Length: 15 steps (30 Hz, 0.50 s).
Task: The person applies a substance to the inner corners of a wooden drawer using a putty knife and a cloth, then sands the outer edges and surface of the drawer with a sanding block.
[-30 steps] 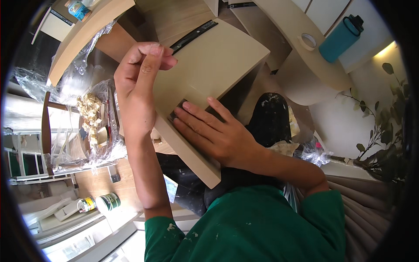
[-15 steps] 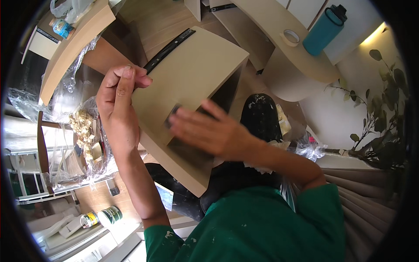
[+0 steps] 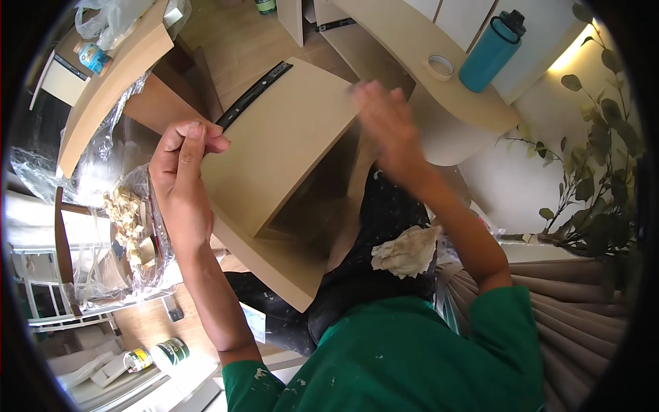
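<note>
A beige wooden drawer (image 3: pixel 274 130) lies tilted on its side across my lap, its hollow inside facing right. A black metal slide rail (image 3: pixel 254 96) runs along the far left edge of its upper side. My left hand (image 3: pixel 182 158) is closed at the drawer's left corner, thumb and fingers pinched together; the exact grip is partly hidden. My right hand (image 3: pixel 391 130), smeared by motion, is at the drawer's far right corner. A small dark pad (image 3: pixel 353 89) shows at its fingertips, mostly hidden. On my right thigh rests a crumpled cream cloth (image 3: pixel 405 253).
At the upper right, a curved counter (image 3: pixel 398 51) bears a tape roll (image 3: pixel 438 67) and a teal bottle (image 3: pixel 491 51). A leafy plant (image 3: pixel 597 158) stands right. Left are a curved wooden panel (image 3: pixel 113 72), plastic wrap (image 3: pixel 103 165) and paint cans (image 3: pixel 169 353).
My right hand has swept from the middle of the drawer's upper side to its far right corner, uncovering the cloth. My left hand keeps its hold; the view has shifted slightly.
</note>
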Tool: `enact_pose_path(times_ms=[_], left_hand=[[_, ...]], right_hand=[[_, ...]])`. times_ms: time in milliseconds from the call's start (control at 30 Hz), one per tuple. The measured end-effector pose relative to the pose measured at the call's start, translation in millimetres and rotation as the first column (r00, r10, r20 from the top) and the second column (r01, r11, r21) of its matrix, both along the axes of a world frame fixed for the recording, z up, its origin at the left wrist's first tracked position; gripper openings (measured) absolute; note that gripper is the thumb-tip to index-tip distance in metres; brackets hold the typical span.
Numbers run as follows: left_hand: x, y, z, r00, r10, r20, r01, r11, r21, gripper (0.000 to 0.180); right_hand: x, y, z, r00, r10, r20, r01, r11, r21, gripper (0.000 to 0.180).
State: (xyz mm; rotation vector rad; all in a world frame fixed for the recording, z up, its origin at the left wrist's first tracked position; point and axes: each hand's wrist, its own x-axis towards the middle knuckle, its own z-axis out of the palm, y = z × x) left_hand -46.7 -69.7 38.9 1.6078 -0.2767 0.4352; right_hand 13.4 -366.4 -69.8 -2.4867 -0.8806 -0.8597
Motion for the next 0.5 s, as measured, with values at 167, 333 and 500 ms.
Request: enact_pose_path(times_ms=[167, 333, 500], left_hand=[[2, -11, 1, 0.996, 0.022, -0.087, -0.016, 0.998, 0.065, 0.022], [-5, -29, 10, 0.984, -0.055, 0.170, 0.029, 0.988, 0.154, 0.029], [-19, 4, -9, 0.929, 0.240, 0.280, -0.264, 0.963, 0.052, 0.020]], right_hand=[[11, -46, 29, 0.997, -0.023, -0.079, 0.064, 0.817, 0.573, 0.058], [-60, 61, 90, 0.744, 0.668, 0.019, -0.437, 0.464, 0.770, 0.043], [-70, 117, 93, 0.711, 0.698, 0.086, -0.394, 0.294, 0.871, 0.043]])
